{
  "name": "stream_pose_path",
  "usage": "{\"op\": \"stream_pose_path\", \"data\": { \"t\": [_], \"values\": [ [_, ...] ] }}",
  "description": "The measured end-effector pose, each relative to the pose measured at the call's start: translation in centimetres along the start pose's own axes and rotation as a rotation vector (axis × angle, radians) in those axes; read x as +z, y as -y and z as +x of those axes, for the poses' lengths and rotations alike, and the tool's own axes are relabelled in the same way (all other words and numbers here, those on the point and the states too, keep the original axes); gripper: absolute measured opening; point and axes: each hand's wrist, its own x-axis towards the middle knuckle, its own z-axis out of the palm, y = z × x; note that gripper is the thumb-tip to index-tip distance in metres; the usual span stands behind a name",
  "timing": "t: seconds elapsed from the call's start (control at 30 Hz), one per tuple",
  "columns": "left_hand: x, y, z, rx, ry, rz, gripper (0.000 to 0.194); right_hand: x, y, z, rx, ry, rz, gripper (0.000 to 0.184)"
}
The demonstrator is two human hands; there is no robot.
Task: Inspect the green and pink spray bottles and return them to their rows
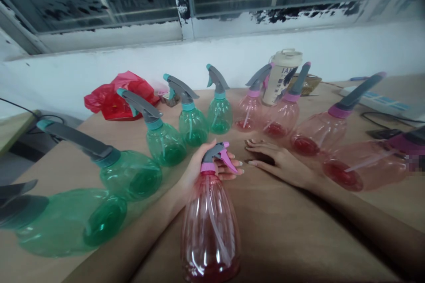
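Observation:
My left hand (194,166) is wrapped round the grey-and-pink head of a clear pink spray bottle (210,225) in front of me. The bottle's pink trigger faces right, and a thin tube runs down inside it. Flat on the tabletop lies my right hand (280,161), fingers stretched out and holding nothing. To my left curves a row of green spray bottles, the nearest green one (66,219) lying closest to my forearm. On the right side stand several more pink spray bottles, among them one (318,135) just beyond my right hand.
A crumpled red plastic bag (121,97) rests at the table's back left. Behind the pink bottles stands a pale lidded tumbler (280,77). A white-and-blue object (381,101) and a dark cable lie at the right. The wall (149,59) and windows close off the back.

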Motion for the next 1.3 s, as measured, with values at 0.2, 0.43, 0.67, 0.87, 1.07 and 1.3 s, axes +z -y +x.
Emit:
{"op": "stream_pose_path", "data": {
  "t": [0.2,0.43,0.67,0.87,1.07,1.3],
  "values": [
    [1.1,-0.3,-1.3,0.132,0.088,0.078,0.032,-0.1,0.3,0.0,0.015,0.015,0.005,0.044],
    [0.1,-0.3,-0.1,0.054,0.013,0.050,0.045,0.0,0.1,0.0,-0.002,0.004,0.010,0.047],
    [-0.4,-0.2,0.4,0.047,0.028,-0.006,0.049,0.1,-0.1,-0.1,-0.003,0.008,-0.018,0.047],
    [-0.3,-0.2,0.3,0.043,0.018,-0.010,0.050,0.0,0.1,0.0,0.003,0.015,-0.007,0.047],
    [-0.3,0.0,0.6,0.024,-0.027,0.042,0.032,0.0,0.1,-0.1,0.010,0.009,0.005,0.048],
    [1.9,-0.6,-1.8,0.251,-0.036,0.170,0.029,-0.3,0.8,0.1,0.037,0.028,0.018,0.046]
  ]
}}
